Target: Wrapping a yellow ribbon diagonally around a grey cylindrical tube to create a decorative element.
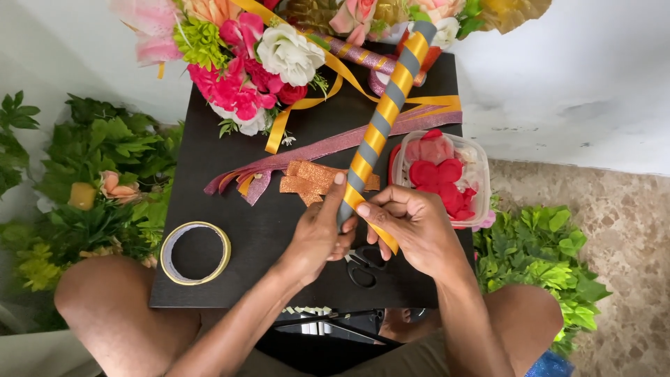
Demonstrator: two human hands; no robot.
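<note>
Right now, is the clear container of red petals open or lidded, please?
Open: the clear container shows no lid, and the red petals lie uncovered inside.

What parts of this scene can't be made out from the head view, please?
- Scissors: blades hidden under both hands.
- Grey tube: lower end hidden inside the left hand and right hand.
- Flower arrangement: cut off by the top edge.
- Plastic container: its red contents too small to identify.

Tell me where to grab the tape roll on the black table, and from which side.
Take the tape roll by its near-left rim, coming from above. It lies flat with its open centre up, so a thumb inside and fingers outside can probably pinch the thin wall. That side faces the bare table edge, away from both hands.
</note>
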